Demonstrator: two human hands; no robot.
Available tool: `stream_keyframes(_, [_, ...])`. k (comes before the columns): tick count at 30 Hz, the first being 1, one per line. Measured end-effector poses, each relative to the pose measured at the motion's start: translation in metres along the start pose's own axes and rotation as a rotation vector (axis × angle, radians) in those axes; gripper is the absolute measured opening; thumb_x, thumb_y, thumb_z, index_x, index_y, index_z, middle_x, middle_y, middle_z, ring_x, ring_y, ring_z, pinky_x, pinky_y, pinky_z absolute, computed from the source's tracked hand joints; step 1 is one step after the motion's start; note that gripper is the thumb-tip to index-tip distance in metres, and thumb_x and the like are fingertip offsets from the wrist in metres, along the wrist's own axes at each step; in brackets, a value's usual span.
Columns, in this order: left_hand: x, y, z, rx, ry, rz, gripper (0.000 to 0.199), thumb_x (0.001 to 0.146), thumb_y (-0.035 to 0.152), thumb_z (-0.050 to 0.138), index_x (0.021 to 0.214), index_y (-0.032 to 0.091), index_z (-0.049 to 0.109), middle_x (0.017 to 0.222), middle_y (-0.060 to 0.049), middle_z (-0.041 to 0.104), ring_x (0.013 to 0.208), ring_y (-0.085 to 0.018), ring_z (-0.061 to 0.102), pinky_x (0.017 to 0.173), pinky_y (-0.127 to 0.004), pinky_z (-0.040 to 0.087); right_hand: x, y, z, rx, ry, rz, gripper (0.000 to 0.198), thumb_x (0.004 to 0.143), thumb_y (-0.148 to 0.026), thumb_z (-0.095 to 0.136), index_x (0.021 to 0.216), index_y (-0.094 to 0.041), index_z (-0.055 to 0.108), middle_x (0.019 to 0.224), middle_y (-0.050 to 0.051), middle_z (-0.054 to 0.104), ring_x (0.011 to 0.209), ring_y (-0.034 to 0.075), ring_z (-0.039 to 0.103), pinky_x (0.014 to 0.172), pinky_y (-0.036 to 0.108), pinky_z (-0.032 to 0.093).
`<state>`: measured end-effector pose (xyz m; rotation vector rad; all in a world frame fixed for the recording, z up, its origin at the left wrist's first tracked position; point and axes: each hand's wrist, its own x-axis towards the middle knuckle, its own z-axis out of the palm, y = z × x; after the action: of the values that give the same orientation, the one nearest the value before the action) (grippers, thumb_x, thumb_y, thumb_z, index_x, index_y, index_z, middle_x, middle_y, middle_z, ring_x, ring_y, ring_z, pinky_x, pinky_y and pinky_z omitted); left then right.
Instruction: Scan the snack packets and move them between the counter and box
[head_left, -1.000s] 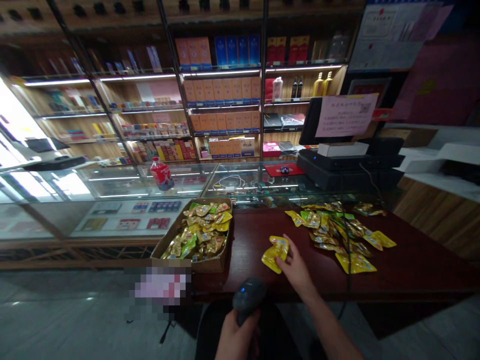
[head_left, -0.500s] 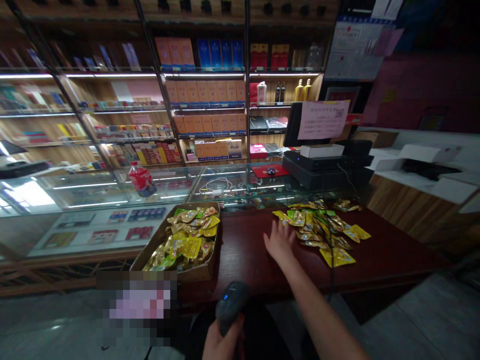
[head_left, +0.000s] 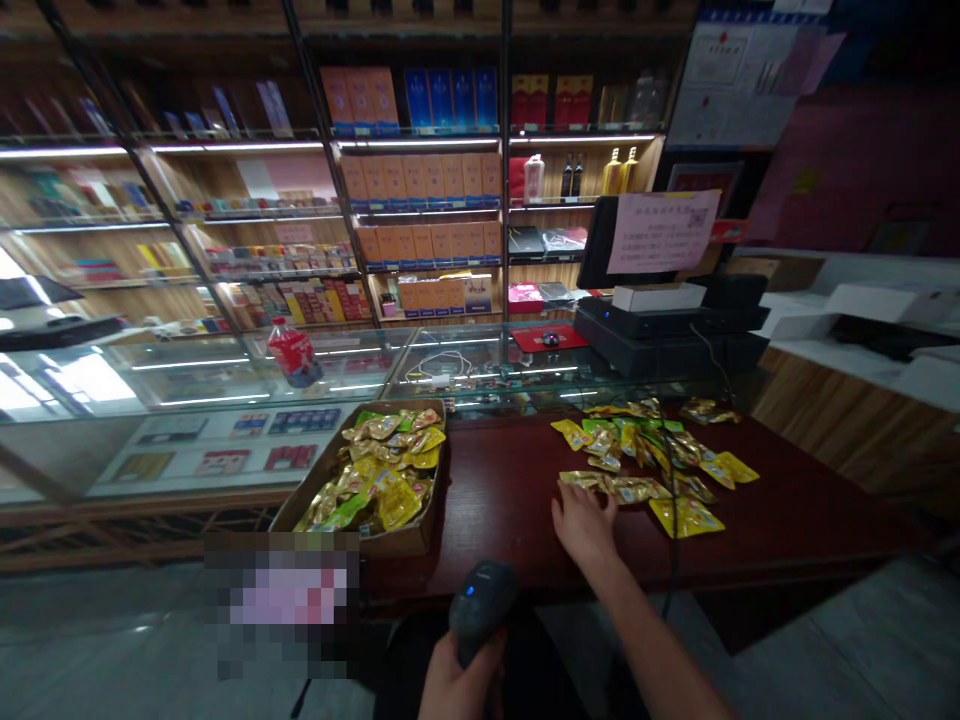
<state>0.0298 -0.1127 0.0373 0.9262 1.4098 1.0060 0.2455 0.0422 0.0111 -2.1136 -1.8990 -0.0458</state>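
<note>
My left hand [head_left: 466,672], low in the middle, is wrapped round the handle of a dark barcode scanner [head_left: 484,600] with a small blue light. On the dark red table, my right hand [head_left: 586,525] has its fingers curled over the near edge of a gold snack packet [head_left: 581,481]; the fingertips partly hide it. Beyond and to the right lies a loose pile of gold, yellow and green packets [head_left: 637,440]. A yellow packet [head_left: 686,517] lies at the near right of this pile. Left of my hands, a cardboard box [head_left: 440,500] holds many similar packets [head_left: 382,470].
A black cable [head_left: 675,540] hangs across the pile. Behind the table [head_left: 495,480] are a glass counter with a red bottle [head_left: 292,352], a mouse on a red mat [head_left: 525,338] and a monitor bearing a pink notice [head_left: 660,235]. Stocked shelves line the wall.
My right hand has come nearer, its spread fingers now curling onto a gold packet, which lies farther left of the pile. My left hand still holds the scanner. The view has shifted slightly.
</note>
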Motion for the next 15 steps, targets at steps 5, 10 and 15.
stream_keyframes(5, [-0.002, 0.002, -0.007, 0.005, 0.028, -0.03, 0.064, 0.061, 0.08, 0.074, 0.058, 0.019, 0.058, 0.04, 0.0, 0.051, 0.036, -0.014, 0.047, 0.042, -0.026, 0.031, 0.025, 0.029, -0.018, -0.007, 0.023, 0.128, 0.047, 0.101, -0.024, 0.047, 0.147, -0.017, 0.056, 0.153, 0.02, 0.053, 0.141, 0.035, 0.046, 0.11, 0.055, 0.035])
stream_keyframes(10, [-0.005, 0.004, -0.004, 0.031, 0.03, 0.003, 0.064, 0.06, 0.081, 0.075, 0.061, 0.018, 0.059, 0.045, 0.0, 0.052, 0.038, -0.014, 0.048, 0.043, -0.026, 0.032, 0.033, 0.046, -0.012, 0.107, -0.065, 0.077, 0.061, 0.088, -0.034, 0.071, 0.144, -0.013, 0.056, 0.13, 0.022, 0.062, 0.122, 0.034, 0.062, 0.105, 0.043, 0.044])
stream_keyframes(15, [-0.009, 0.01, 0.0, 0.078, -0.041, 0.023, 0.056, 0.066, 0.073, 0.076, 0.067, 0.019, 0.059, 0.045, 0.003, 0.051, 0.039, -0.013, 0.047, 0.043, -0.024, 0.031, 0.013, 0.041, 0.012, 0.464, 0.109, 0.002, 0.029, 0.076, -0.029, 0.074, 0.102, -0.018, 0.068, 0.106, 0.013, 0.066, 0.109, 0.029, 0.066, 0.099, 0.035, 0.05])
